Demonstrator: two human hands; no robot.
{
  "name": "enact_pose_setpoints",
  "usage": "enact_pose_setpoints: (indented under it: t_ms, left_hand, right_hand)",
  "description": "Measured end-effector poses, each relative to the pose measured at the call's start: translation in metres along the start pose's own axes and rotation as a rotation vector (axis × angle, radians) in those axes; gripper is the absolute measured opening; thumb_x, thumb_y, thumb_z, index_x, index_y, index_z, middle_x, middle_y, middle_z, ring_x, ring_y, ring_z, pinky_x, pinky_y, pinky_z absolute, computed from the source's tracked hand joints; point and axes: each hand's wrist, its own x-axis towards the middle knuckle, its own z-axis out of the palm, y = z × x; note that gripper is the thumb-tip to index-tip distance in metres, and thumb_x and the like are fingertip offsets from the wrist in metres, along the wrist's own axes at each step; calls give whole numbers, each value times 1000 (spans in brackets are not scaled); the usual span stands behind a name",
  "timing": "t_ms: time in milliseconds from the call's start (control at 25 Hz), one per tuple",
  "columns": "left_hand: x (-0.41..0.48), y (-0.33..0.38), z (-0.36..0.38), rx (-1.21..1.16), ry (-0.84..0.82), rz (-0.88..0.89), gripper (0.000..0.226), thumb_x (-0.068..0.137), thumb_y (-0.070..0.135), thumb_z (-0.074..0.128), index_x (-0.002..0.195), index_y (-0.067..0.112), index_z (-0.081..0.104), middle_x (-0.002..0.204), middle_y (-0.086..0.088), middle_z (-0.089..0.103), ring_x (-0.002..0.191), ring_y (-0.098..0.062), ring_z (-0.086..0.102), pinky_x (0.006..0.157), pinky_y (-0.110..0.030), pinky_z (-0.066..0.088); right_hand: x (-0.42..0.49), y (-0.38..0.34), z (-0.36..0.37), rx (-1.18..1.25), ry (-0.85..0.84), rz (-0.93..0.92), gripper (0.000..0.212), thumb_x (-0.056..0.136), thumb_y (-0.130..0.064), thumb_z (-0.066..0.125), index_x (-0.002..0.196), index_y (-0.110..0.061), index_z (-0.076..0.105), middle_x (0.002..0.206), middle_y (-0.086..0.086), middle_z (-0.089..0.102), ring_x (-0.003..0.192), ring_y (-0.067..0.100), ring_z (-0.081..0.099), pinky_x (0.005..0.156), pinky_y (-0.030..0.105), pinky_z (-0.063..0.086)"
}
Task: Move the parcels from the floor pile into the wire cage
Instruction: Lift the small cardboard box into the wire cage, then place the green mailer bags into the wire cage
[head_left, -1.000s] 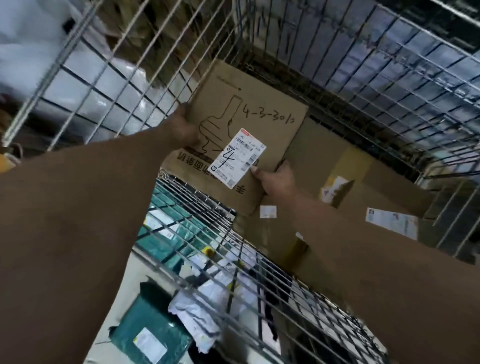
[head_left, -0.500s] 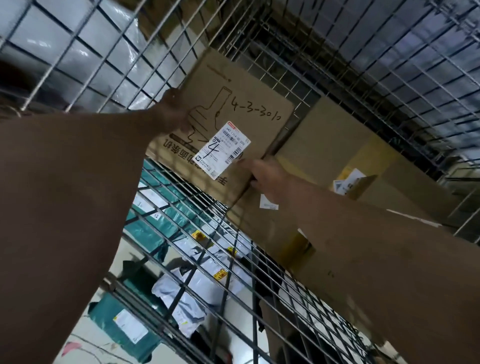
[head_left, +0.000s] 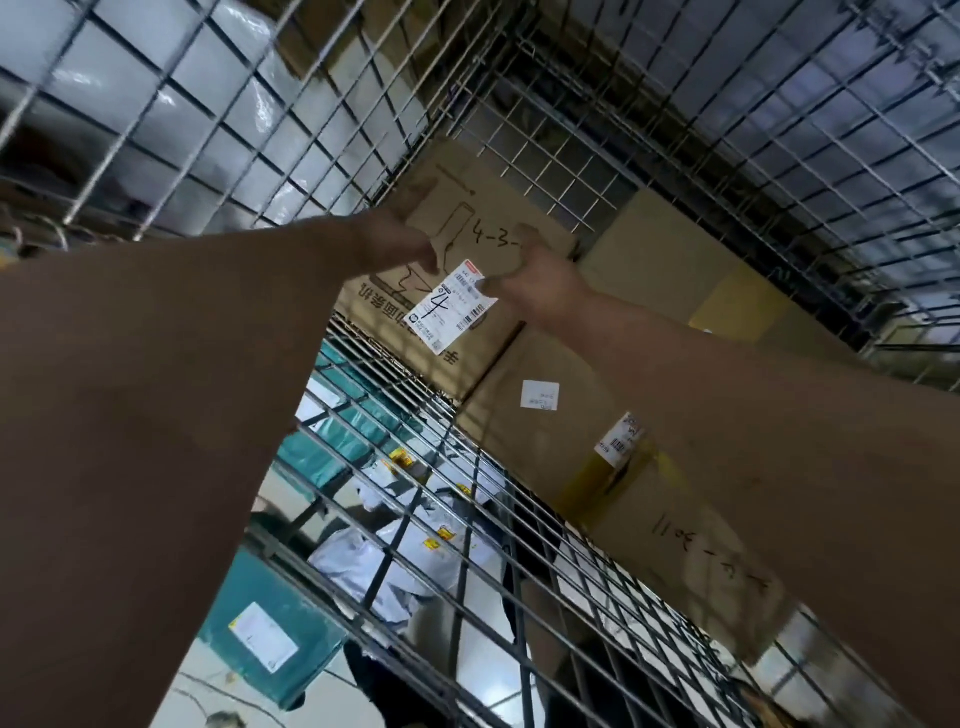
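Note:
A brown cardboard box with a white shipping label and handwritten "4-3-" lies inside the wire cage, pushed into its far left corner on top of other cartons. My left hand grips the box's left edge, thumb on the top face. My right hand presses on the top face beside the label, fingers laid toward the far edge. Both forearms reach over the cage's near wall.
More cartons fill the cage: a plain one, one with a small white sticker, and one with yellow tape and handwriting. Through the mesh, teal bags and grey-white poly bags lie on the floor.
The box has gone further into the far left corner and settled flatter. My right hand left the near edge and now lies on the top face; my left hand slid inward.

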Motion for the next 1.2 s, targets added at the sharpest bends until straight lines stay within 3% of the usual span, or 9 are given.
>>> enact_pose_setpoints:
  t_ms: [80, 280, 440, 520, 640, 760, 960, 1080, 1200]
  left_hand:
    - [-18, 19, -8, -15, 53, 1, 121, 64, 17, 85, 151, 68, 17, 161, 3, 43, 139, -28, 50, 115, -52, 42]
    - [-82, 51, -28, -10, 257, 116, 101, 80, 8, 84, 157, 50, 32, 159, 0, 45, 126, -23, 59, 92, -30, 51]
    - [-148, 56, -46, -60, 343, 206, 82, 85, 15, 83, 152, 44, 46, 145, 4, 55, 105, -14, 70, 72, -13, 54]
    - [-183, 58, -52, -119, 418, 269, 71, 85, 17, 82, 147, 40, 54, 134, 4, 62, 102, -12, 70, 79, -18, 58]
    - [-239, 45, -57, -303, 545, 323, 61, 85, 7, 76, 139, 33, 63, 119, 0, 63, 91, -16, 69, 87, -41, 63]
    - [-292, 11, -55, -343, 668, 394, 54, 86, 1, 71, 134, 25, 65, 111, 2, 61, 75, -7, 66, 74, -31, 59]
    - [-350, -99, -39, -318, 757, 286, 57, 83, 19, 80, 137, 31, 64, 127, -4, 56, 88, -14, 69, 77, -29, 57]
    - [-373, -179, -11, -304, 728, 179, 65, 82, 25, 83, 142, 35, 58, 134, -4, 43, 106, -19, 63, 98, -30, 54]
    - [-384, -246, 24, -303, 780, 69, 74, 85, 23, 83, 150, 36, 50, 149, -7, 25, 120, -16, 48, 97, -16, 41]
  right_hand:
    - [-10, -10, -13, -129, 25, -99, 87, 92, -26, 69, 162, -18, 18, 143, 9, 55, 119, 23, 58, 89, 24, 49]
    - [-52, -42, -38, -321, 89, -210, 84, 89, -23, 67, 161, -24, 25, 131, 5, 59, 100, 17, 59, 80, 26, 49]
    - [-103, -89, -44, -380, 133, -337, 77, 91, -26, 68, 159, -23, 30, 147, 9, 49, 125, 26, 55, 91, 27, 45]
    - [-129, -117, -42, -379, 140, -422, 75, 93, -28, 67, 159, -26, 30, 154, 8, 45, 133, 26, 51, 96, 25, 42]
    - [-178, -166, -18, -348, 176, -539, 69, 94, -30, 67, 156, -29, 37, 150, 4, 50, 129, 20, 54, 92, 21, 40]
    - [-224, -205, 23, -354, 172, -634, 64, 93, -31, 68, 152, -29, 44, 138, 1, 58, 115, 17, 61, 89, 25, 47]
    - [-266, -214, 110, -445, 78, -591, 70, 91, -31, 69, 154, -28, 39, 141, 6, 56, 121, 23, 60, 104, 35, 50]
    - [-273, -188, 169, -514, 32, -557, 69, 92, -29, 69, 154, -24, 39, 138, 8, 58, 121, 24, 59, 97, 22, 43]
    - [-260, -150, 216, -602, -46, -498, 74, 93, -31, 71, 157, -22, 34, 145, 13, 52, 125, 30, 56, 92, 25, 41]
